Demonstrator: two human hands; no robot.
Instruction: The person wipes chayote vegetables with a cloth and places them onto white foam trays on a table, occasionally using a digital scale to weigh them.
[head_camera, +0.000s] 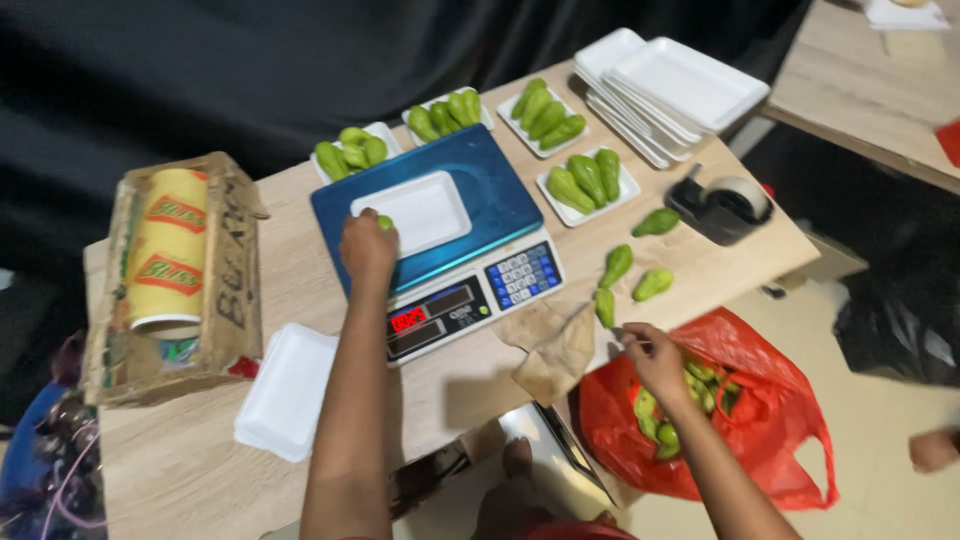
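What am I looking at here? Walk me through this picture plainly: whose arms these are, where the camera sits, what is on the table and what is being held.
There is no machine here: these are one person's two bare arms, filmed by a camera worn on their head and looking down. The left hand sets a small green fruit on a white foam tray that sits on a blue scale. The right hand pinches the stem end of a green fruit at the table edge, above a red bag of more fruit. On the wooden table lie four filled trays, such as this one, a stack of empty trays, three loose fruits, a tape dispenser, a boxed roll of wrap, a spare tray and brown paper.
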